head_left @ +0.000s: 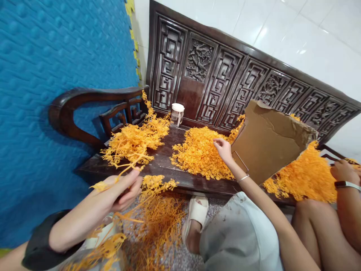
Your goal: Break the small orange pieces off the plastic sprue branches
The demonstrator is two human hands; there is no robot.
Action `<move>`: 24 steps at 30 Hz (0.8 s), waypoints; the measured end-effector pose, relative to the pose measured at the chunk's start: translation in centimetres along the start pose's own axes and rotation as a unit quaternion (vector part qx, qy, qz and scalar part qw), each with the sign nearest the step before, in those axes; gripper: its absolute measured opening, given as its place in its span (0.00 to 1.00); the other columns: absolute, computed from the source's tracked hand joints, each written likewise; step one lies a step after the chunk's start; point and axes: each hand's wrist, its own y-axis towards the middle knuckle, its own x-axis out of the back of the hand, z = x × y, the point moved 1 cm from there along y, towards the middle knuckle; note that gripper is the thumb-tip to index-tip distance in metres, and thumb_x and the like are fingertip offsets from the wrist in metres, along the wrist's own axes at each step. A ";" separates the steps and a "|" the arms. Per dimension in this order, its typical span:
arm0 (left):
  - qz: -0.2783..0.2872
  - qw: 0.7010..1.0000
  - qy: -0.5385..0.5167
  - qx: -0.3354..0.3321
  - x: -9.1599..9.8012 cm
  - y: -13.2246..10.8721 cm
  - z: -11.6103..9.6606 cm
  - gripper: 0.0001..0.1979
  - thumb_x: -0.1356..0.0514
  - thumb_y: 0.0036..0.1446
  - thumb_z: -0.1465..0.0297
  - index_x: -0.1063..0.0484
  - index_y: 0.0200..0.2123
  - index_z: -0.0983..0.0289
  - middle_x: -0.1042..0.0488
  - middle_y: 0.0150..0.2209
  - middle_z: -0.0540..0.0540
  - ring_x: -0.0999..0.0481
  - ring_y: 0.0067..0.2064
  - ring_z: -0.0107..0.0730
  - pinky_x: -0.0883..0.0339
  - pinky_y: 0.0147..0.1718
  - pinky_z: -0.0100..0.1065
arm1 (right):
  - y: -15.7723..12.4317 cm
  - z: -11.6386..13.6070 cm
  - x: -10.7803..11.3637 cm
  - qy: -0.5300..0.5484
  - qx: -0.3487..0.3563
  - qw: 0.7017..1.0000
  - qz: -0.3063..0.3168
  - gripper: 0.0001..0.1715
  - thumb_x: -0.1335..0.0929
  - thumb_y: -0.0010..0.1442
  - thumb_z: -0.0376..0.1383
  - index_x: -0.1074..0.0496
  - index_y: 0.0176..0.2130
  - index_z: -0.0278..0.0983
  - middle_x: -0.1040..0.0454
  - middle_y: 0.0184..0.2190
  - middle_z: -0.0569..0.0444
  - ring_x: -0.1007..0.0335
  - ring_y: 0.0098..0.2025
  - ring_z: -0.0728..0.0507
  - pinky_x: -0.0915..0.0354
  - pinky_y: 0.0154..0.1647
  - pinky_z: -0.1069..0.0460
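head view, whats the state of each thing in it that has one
left hand, closed on an orange sprig
right hand, fingertips close together, any hold unclear
clear jug, upright, lid on
cardboard, tilted, creased
middle orange heap, loose, on the bench
sandal, worn
orange stems by the sandal, tangled
co-worker's wristband, worn

The box (270,146) hides part of a heap (313,177) and some of the carved back (194,94) of the table (175,137). The left hand (125,194) covers part of the stem (132,164) it grips. At the right hand (225,151), we cannot tell whether the fingers (217,142) hold anything. We cannot make out the contents of the jug (177,117). A co-worker's arm (348,203) is cut off by the right edge, and the bottom edge crops the sprigs (111,246).
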 end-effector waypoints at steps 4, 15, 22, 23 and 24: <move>0.017 0.998 0.055 0.000 -0.2 0.4 -0.1 0.25 0.54 0.57 0.53 0.48 0.14 0.61 0.50 0.15 0.46 0.54 0.20 0.28 0.54 0.21 0.31 | 0.1 0.3 -0.2 -0.002 0.027 1.000 0.003 0.17 0.35 0.48 0.36 0.28 0.38 0.31 0.26 0.39 0.44 0.33 0.32 0.45 0.37 0.38 0.49; 0.035 0.994 0.101 -0.023 -0.6 1.1 -0.5 0.26 0.56 0.56 0.51 0.47 0.14 0.61 0.48 0.14 0.46 0.52 0.19 0.27 0.53 0.21 0.31 | 0.5 3.3 -0.8 -0.059 0.183 0.981 0.023 0.12 0.35 0.55 0.39 0.25 0.35 0.35 0.31 0.36 0.48 0.36 0.39 0.44 0.39 0.37 0.51; 0.026 0.996 0.087 -0.011 -0.1 0.7 -0.2 0.26 0.55 0.57 0.51 0.47 0.14 0.61 0.49 0.15 0.45 0.54 0.19 0.26 0.54 0.21 0.31 | 0.9 3.8 -3.0 -0.217 0.289 0.914 0.187 0.12 0.37 0.58 0.31 0.27 0.40 0.34 0.30 0.39 0.47 0.39 0.43 0.42 0.45 0.45 0.46; 0.027 0.996 0.081 -0.010 -0.1 0.7 -0.2 0.26 0.55 0.57 0.51 0.47 0.14 0.61 0.50 0.15 0.45 0.54 0.19 0.26 0.55 0.21 0.31 | 0.9 3.8 -3.2 -0.252 0.296 0.900 0.196 0.13 0.38 0.58 0.30 0.28 0.42 0.34 0.31 0.41 0.46 0.40 0.44 0.41 0.46 0.45 0.46; 0.027 0.997 0.076 -0.009 -0.1 0.6 -0.3 0.26 0.55 0.57 0.51 0.47 0.14 0.61 0.50 0.14 0.45 0.54 0.19 0.27 0.55 0.21 0.31 | 0.9 3.9 -3.3 -0.276 0.299 0.892 0.198 0.15 0.37 0.57 0.29 0.29 0.44 0.34 0.32 0.43 0.45 0.40 0.46 0.40 0.47 0.46 0.45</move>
